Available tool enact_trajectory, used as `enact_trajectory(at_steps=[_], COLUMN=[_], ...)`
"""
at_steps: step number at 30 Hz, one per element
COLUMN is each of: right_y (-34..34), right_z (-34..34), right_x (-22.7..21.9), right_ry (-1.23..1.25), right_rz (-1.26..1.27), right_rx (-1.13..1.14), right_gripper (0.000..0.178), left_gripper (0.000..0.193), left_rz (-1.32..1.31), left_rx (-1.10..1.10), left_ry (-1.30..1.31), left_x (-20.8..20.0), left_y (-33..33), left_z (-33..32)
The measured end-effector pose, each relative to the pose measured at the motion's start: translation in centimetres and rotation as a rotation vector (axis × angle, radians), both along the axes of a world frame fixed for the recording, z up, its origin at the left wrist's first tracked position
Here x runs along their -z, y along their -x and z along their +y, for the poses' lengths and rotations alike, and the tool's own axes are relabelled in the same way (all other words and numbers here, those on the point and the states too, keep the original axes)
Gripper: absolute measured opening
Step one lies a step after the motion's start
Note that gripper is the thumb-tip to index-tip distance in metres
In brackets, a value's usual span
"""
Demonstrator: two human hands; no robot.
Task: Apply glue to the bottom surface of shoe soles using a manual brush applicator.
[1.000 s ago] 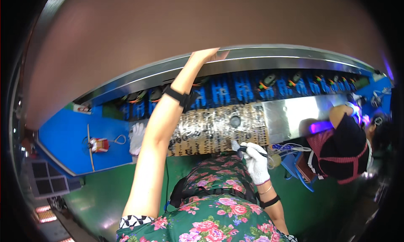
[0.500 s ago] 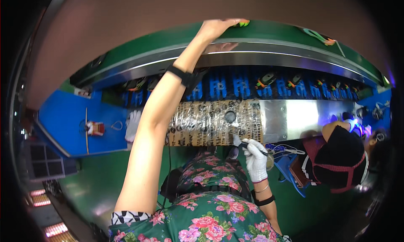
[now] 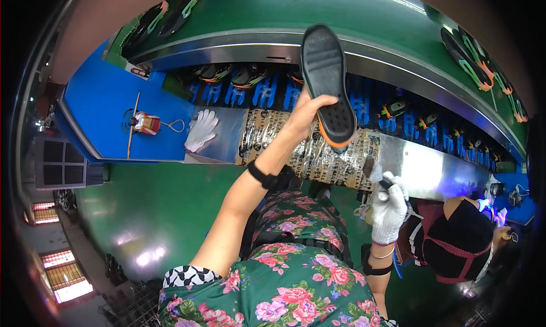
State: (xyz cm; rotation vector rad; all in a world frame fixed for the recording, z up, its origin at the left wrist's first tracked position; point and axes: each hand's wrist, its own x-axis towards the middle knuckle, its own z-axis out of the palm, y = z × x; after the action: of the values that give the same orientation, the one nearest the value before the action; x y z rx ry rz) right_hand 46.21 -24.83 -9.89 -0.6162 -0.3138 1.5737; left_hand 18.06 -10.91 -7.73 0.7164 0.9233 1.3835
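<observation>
From where I stand, the person's bare left hand (image 3: 306, 115) grips a long black shoe with an orange edge (image 3: 324, 71) by its orange-edged end, thumb across the sole, the other fingers mostly hidden. The shoe is raised above the shiny metal worktop (image 3: 405, 166) and its brown taped covering (image 3: 341, 169). The white-gloved right hand (image 3: 389, 207) has its fingers curled around a dark-handled tool with a pale flat tip (image 3: 376, 173). A white knitted glove (image 3: 202, 131) lies toward the worktop's left end.
</observation>
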Motion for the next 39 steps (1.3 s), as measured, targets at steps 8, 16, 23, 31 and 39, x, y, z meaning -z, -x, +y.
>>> enact_trajectory(at_steps=[8, 16, 23, 31, 39], right_y=[4.5, 5.7, 5.3, 6.2, 4.9], right_z=[2.0, 3.0, 4.7, 3.8, 3.1], right_x=[-6.7, -9.5, -8.3, -7.6, -8.9], right_ry=[-0.312, -0.701, -0.882, -0.887, -0.834], right_rz=[-0.426, -1.117, -1.359, -1.556, -1.451], right_rx=[0.070, 0.196, 0.256, 0.161, 0.113], right_gripper=[0.028, 0.021, 0.031, 0.039, 0.038], left_gripper=[0.065, 0.092, 0.091, 0.107, 0.113], left_rz=[-0.443, -0.967, -0.965, -0.217, -0.343], left_rx=[0.440, 0.292, 0.244, 0.178, 0.154], left_ry=[0.233, 0.188, 0.039, 0.358, 0.134], left_x=[2.6, 0.9, 2.0, 3.1, 3.8], left_y=[-3.2, -4.6, -6.2, -8.1, -7.6], left_z=[-6.4, -9.9, -10.7, -11.3, -9.7])
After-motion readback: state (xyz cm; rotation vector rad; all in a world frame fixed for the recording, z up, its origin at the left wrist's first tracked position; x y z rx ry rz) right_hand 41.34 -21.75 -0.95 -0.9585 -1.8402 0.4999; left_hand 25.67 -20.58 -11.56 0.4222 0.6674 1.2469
